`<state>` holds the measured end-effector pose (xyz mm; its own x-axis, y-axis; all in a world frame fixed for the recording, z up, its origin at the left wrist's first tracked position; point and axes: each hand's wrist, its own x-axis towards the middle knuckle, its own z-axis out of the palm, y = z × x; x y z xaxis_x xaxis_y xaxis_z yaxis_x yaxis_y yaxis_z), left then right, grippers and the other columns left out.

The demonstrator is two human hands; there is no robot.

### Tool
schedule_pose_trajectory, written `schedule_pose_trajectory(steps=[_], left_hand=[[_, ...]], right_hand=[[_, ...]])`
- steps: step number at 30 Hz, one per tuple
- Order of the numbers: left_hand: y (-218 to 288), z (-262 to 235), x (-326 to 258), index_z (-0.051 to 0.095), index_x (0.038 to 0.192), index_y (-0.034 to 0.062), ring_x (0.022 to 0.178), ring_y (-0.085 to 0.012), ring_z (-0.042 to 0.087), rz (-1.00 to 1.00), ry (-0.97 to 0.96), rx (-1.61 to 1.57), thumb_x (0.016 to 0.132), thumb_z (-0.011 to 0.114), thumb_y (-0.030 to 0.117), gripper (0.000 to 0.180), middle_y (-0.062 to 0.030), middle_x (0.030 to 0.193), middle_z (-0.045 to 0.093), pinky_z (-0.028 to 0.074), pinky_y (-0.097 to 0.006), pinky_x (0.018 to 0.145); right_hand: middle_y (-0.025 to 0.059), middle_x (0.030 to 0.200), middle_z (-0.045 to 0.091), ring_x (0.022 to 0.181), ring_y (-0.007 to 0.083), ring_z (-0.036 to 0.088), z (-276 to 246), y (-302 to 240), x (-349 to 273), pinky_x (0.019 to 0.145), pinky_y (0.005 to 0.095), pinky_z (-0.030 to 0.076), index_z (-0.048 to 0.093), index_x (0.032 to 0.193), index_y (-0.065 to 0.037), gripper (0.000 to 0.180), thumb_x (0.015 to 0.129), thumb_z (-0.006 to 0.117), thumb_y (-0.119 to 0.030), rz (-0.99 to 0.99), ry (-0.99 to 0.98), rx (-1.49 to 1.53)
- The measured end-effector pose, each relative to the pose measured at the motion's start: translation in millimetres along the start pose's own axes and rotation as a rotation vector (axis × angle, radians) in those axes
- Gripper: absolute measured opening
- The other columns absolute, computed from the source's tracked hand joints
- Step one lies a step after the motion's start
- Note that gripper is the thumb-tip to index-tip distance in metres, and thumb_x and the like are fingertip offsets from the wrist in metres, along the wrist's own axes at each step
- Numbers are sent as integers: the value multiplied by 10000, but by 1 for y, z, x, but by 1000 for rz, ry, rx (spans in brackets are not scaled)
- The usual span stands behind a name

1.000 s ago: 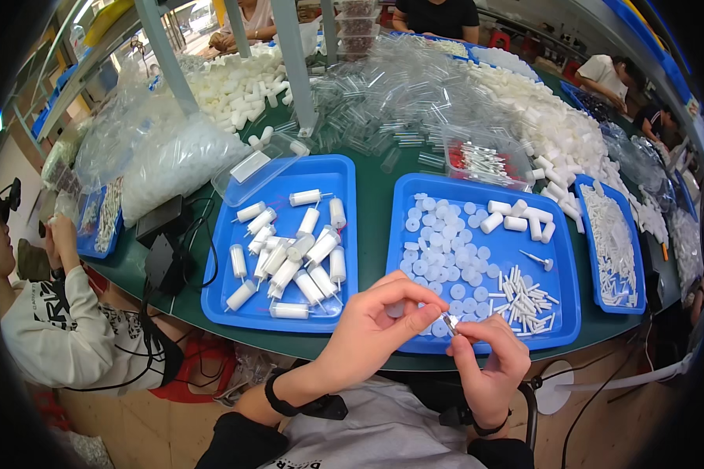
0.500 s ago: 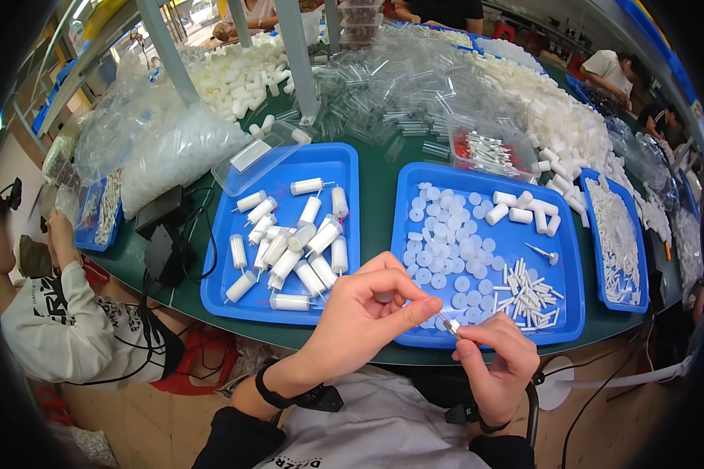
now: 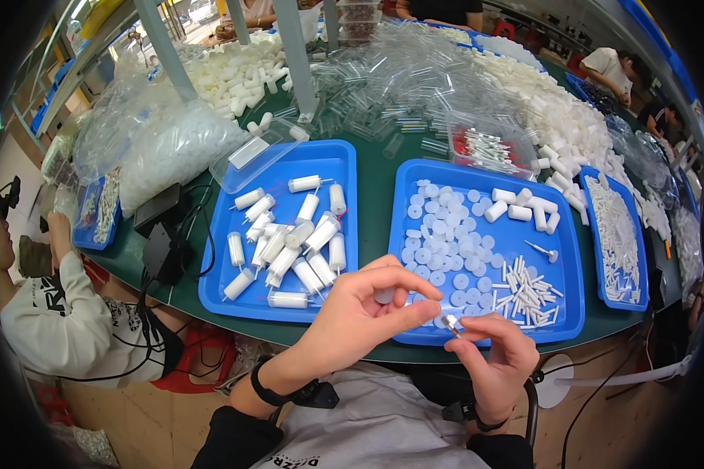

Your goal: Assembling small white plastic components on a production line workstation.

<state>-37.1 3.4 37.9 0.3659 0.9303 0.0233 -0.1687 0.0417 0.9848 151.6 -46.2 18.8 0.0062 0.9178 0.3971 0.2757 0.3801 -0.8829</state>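
Observation:
Over the front edge of the right blue tray [image 3: 569,322], my two hands work close together. My right hand [image 3: 494,356] pinches a small part with a white head and a thin metal stem [image 3: 450,321] between thumb and fingertips. Just left of it, my left hand [image 3: 368,313] is closed, thumb against forefinger. A whitish, translucent disc [image 3: 383,296] shows among its curled fingers. Beneath and beyond the hands, the tray holds many translucent discs [image 3: 446,230], a heap of thin white rods [image 3: 528,297], several white cylinders [image 3: 524,205] and one loose pin with a disc head [image 3: 551,255].
A left blue tray [image 3: 344,156] carries white cylinders with metal pins [image 3: 285,254]. Behind stand a clear box of pins [image 3: 489,148], heaped clear tubes [image 3: 383,86] and a grey post [image 3: 293,62]. A narrow tray [image 3: 640,293] lies right; a co-worker [image 3: 62,313] sits left.
The small part in my right hand has turned, its white head now uppermost and its stem pointing down. Its link to my left fingertips is gone, leaving a small gap.

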Motion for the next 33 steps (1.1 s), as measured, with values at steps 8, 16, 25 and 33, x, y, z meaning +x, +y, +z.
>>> schedule_pose_trajectory(steps=[8, 16, 25, 33], left_hand=[[-5, -6, -3, 712, 962, 35, 738, -45, 424, -2, -91, 93, 754, 732, -6, 213, 18, 824, 467, 352, -175, 640], [-21, 3, -12, 702, 916, 44, 659, -55, 400, 57, -108, 22, 825, 708, 146, 137, 22, 763, 458, 312, -205, 588], [-38, -9, -16, 690, 947, 44, 686, -56, 402, 131, -218, -49, 856, 665, 150, 142, 17, 816, 442, 312, -205, 598], [-39, -10, -20, 680, 911, 40, 672, -58, 388, 131, -174, -55, 858, 660, 166, 138, 17, 802, 427, 311, -209, 596]], right_hand=[[99, 690, 655, 612, 175, 621, 10, -4, 3, 604, 253, 460, 654, 876, 13, 282, 628, 785, 44, -46, 78, -22], [127, 800, 629, 708, 204, 602, 9, -19, -9, 653, 292, 495, 633, 882, 30, 228, 689, 733, 101, -444, 106, -325], [147, 766, 668, 643, 178, 635, 13, -12, -14, 633, 256, 508, 598, 957, 71, 113, 882, 583, -12, 388, -41, 406], [167, 797, 671, 688, 198, 657, 25, -3, -15, 661, 254, 500, 551, 1053, 90, 180, 917, 540, -27, 274, -36, 259]])
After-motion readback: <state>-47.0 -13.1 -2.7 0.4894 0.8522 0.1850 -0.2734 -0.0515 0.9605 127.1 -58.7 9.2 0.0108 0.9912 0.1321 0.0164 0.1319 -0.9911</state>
